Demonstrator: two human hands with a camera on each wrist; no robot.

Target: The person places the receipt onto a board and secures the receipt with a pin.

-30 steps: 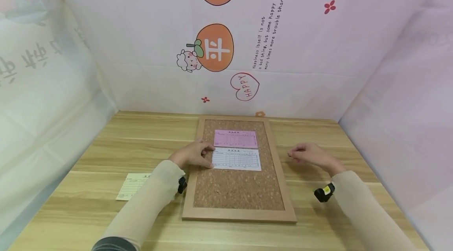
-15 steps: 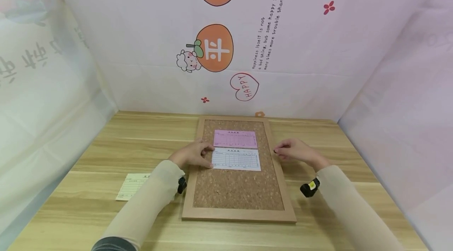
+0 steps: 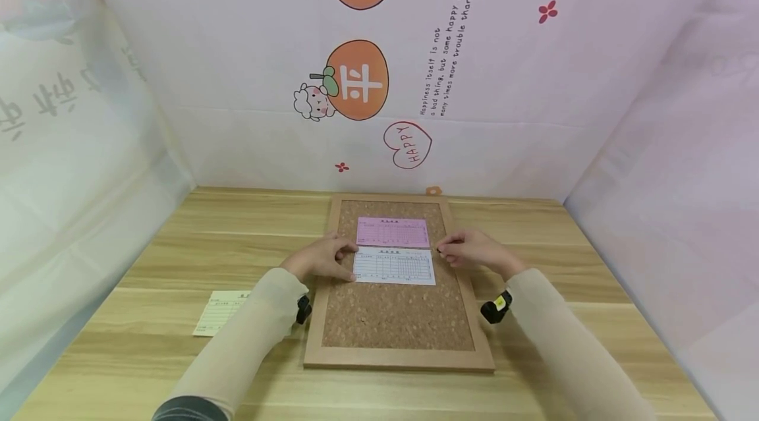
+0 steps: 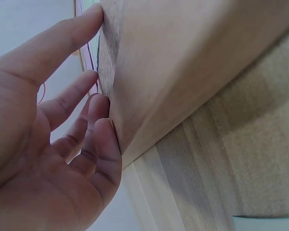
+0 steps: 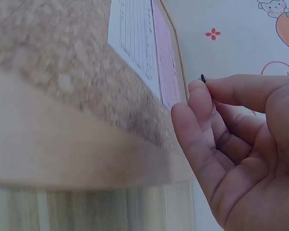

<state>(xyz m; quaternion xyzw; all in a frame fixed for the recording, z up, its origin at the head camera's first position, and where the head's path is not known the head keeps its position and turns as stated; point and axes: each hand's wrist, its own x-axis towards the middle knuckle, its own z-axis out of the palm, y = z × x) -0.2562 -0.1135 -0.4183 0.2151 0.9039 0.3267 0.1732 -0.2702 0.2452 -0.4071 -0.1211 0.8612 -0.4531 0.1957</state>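
A framed corkboard (image 3: 397, 319) lies on the wooden table, with a pink printed slip (image 3: 393, 232) and a white printed slip (image 3: 394, 266) just below it. My left hand (image 3: 317, 259) rests over the board's left frame. Its thumb and index fingertip press the white slip's left corners, while the other fingers lie against the wooden frame (image 4: 168, 82). Between thumb and index finger, my right hand (image 3: 477, 251) pinches a small black tack (image 5: 203, 78). That hand is over the board's right side, its fingertips close to the white slip's upper right corner.
A pale yellow printed slip (image 3: 222, 312) lies on the table left of the board, partly hidden by the left sleeve. Printed white curtains (image 3: 486, 151) surround the table at the back and both sides.
My right hand has moved left from the table over the board's right frame, carrying the tack to near the white slip. The left hand has stayed in place.
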